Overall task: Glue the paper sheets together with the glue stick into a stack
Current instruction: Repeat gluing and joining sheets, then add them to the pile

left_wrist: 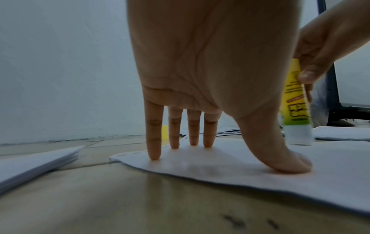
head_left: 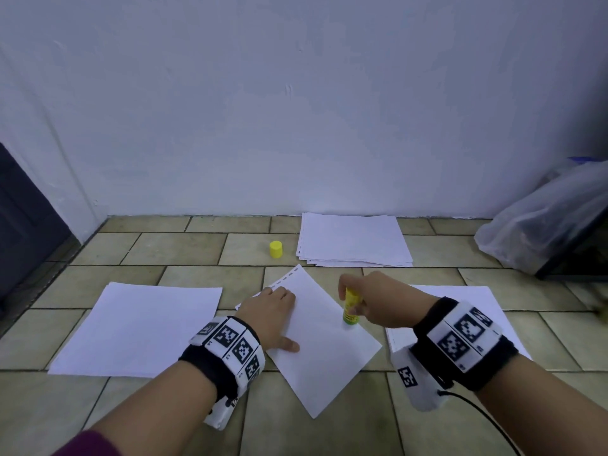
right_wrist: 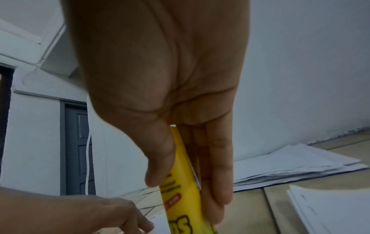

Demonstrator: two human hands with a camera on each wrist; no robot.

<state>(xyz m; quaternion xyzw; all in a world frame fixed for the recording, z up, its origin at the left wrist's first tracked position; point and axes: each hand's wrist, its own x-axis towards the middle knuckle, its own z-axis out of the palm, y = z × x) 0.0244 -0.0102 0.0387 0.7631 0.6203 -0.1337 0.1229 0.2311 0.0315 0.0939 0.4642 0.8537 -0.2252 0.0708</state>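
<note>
My left hand (head_left: 268, 311) and right hand (head_left: 378, 306) are bare; each wrist wears a black band (head_left: 210, 366) set with white tiles printed in black square codes; a thin black cable (head_left: 477, 413) trails from the right band; a maroon sleeve (head_left: 88, 444) edges my left forearm.

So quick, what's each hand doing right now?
Left hand: open, fingers straight, pressing flat on the middle sheet.
Right hand: closed around the glue stick, its tip on that sheet.
</note>
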